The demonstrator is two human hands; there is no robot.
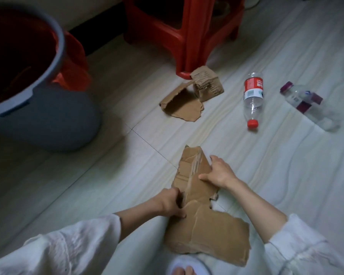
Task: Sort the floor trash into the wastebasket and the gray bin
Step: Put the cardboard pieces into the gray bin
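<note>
A large torn piece of brown cardboard (pixel 205 221) lies on the pale tiled floor close to me. My left hand (pixel 170 203) grips its left edge with curled fingers. My right hand (pixel 219 171) holds its upper right part, thumb on top. A second torn, crumpled cardboard piece (pixel 191 98) lies farther off by a stool leg. Two clear plastic bottles lie on the right: one with a red label and red cap (pixel 252 98), one with a dark red label (pixel 308 104). The gray bin (pixel 46 108), lined with a red bag, stands at the left.
A red plastic stool (pixel 185 30) stands at the back, its near leg touching the crumpled cardboard. A slippered foot (pixel 187 268) shows at the bottom edge under the cardboard. White sleeves cover both forearms.
</note>
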